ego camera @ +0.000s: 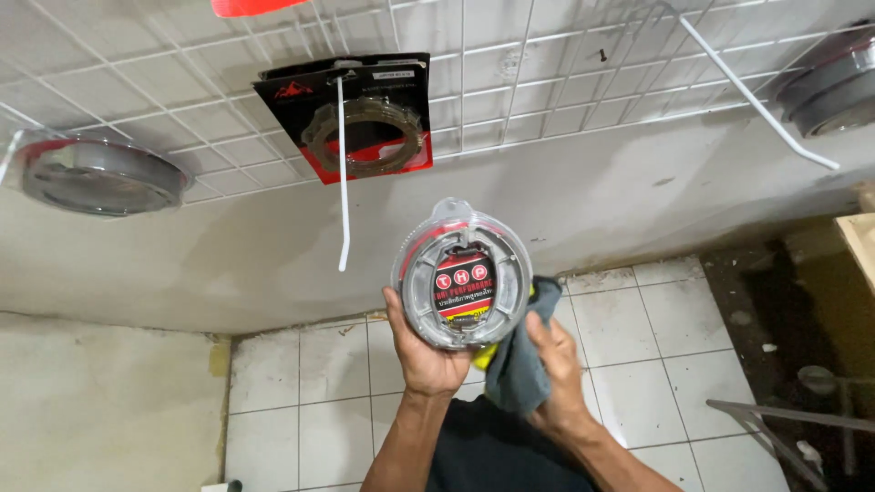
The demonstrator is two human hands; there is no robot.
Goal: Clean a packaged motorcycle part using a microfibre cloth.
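Observation:
My left hand [422, 351] holds up a round clear plastic pack [462, 276] with grey curved metal parts and a red and black label inside. My right hand [553, 378] grips a dark grey cloth [522, 364] pressed against the pack's lower right edge; a bit of yellow shows under the cloth. Above, on a white wire grid [547, 73] fixed to the wall, a black and red card with a brown ring [365, 128] hangs on a long white hook [343, 182].
Two more round clear packs hang on the grid, one at the left [96, 175] and one at the top right [834, 87]. An empty white hook [756, 96] sticks out at the right. White floor tiles [629, 337] lie below, with a metal frame [784, 424] at lower right.

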